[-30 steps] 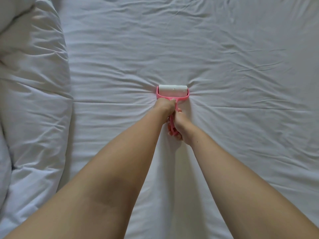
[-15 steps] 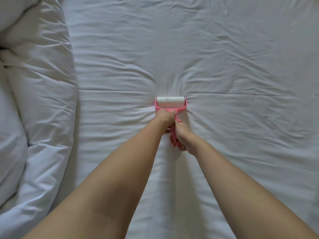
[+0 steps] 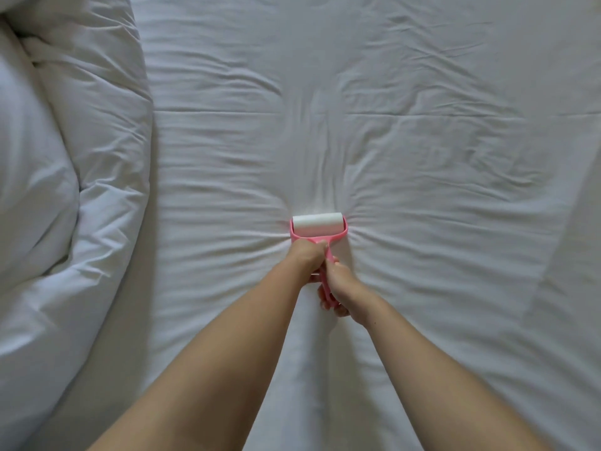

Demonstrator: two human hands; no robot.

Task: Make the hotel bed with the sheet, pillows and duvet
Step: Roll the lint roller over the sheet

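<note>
A pink lint roller (image 3: 318, 226) with a white roll lies pressed on the white sheet (image 3: 422, 157) in the middle of the bed. My left hand (image 3: 307, 255) grips the handle just behind the roll. Behind it, my right hand (image 3: 341, 289) grips the lower end of the same handle. The sheet puckers into wrinkles that fan out from the roller. A bunched white duvet (image 3: 65, 174) lies piled along the left side of the bed.
A flatter fold of white fabric (image 3: 579, 255) covers the right edge of the view. The sheet stretches wrinkled ahead of the roller and to both sides.
Both hands have pulled the roller back toward me across the sheet, and the bunch of wrinkles has followed it. The grip on the handle is the same.
</note>
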